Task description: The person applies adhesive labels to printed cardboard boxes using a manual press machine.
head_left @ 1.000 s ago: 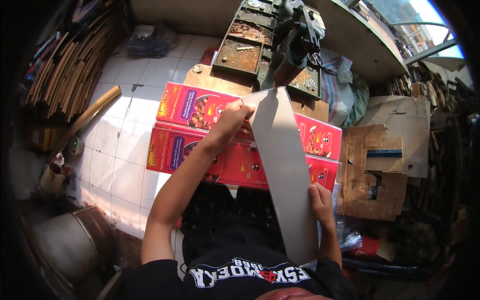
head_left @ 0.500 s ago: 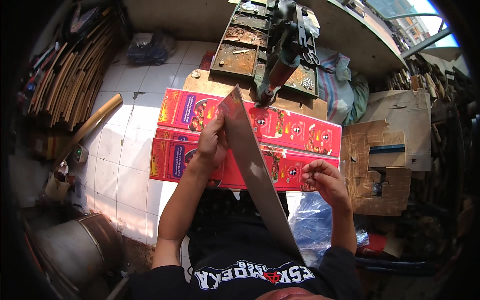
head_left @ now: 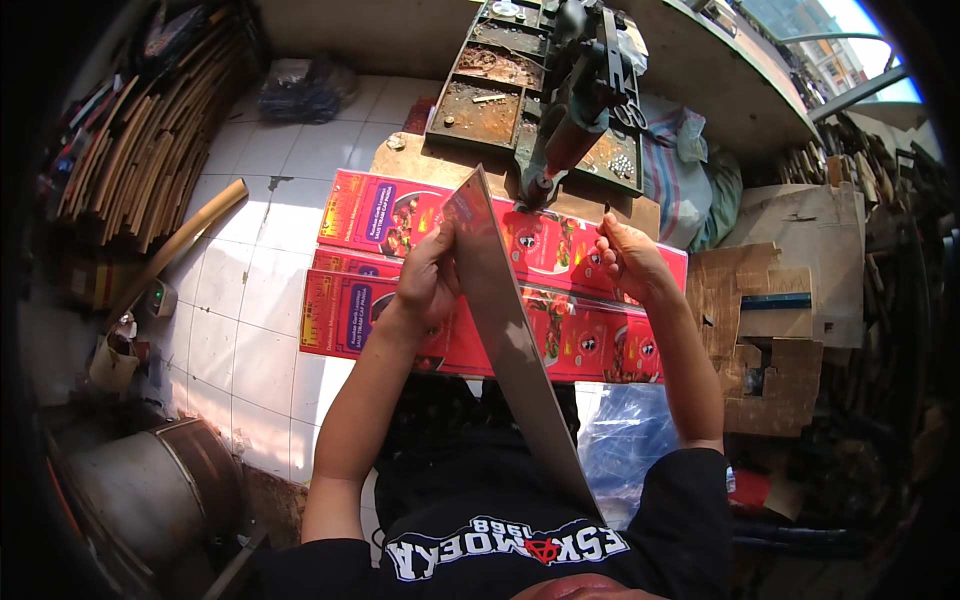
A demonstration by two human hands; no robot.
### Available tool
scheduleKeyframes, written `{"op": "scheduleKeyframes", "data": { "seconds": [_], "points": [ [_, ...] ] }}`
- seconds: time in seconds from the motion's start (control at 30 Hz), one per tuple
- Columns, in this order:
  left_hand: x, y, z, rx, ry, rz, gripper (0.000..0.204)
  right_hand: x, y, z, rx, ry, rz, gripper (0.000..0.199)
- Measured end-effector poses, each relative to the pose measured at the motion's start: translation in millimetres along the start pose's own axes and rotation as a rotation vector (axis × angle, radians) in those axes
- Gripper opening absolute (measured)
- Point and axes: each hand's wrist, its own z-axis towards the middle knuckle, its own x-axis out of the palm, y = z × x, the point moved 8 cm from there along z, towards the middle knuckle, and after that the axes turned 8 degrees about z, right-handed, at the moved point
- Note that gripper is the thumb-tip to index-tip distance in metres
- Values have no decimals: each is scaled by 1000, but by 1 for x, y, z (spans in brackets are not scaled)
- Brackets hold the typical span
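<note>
I see the long grey card strip (head_left: 510,340) standing on edge over the red printed sheets (head_left: 560,335), my left hand (head_left: 428,285) pinching its upper end. My right hand (head_left: 630,262) hovers loose, right of the strip, above those sheets.

Long card sheet (head_left: 520,350): plain grey-brown back face. Flat box sheets (head_left: 590,340) beneath it: bright red, yellow panels at the ends, round dark food pictures. Floor tiles (head_left: 250,300): white, dark grout grid. Machine (head_left: 560,100): dark green, rust-brown trays. Cardboard pieces (head_left: 770,330): tan. Plastic sheet (head_left: 625,440): blue. Shirt (head_left: 500,500): black, white lettering with a red mark
</note>
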Motion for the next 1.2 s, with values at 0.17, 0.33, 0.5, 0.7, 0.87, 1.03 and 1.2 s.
{"op": "scheduleKeyframes", "data": {
  "seconds": [0.17, 0.33, 0.5, 0.7, 0.87, 1.03, 1.2],
  "points": [
    [-8, -3, -3, 23, -24, -5, 38, 32, -4, 11, 36, -75, 74, 35],
    [-7, -2, 0, 23, -24, -14, 37, 38, 1, 13, -65, 6, -23, 26],
    [-3, -3, -2, 19, -12, -11, 37, 43, 11, 26, -241, -84, -253, 21],
    [-3, -2, 0, 5, -36, -28, 37, 56, 33, 48, -500, -114, -538, 19],
    [-10, -2, -3, 9, -42, -40, 37, 79, 44, 53, -735, -202, -899, 12],
    [-8, 0, -2, 6, -37, -20, 38, 77, 49, 63, -786, -197, -1005, 12],
    [-5, -2, -3, 17, -24, -18, 39, 80, 47, 66, -747, -140, -940, 15]
  ]
}}
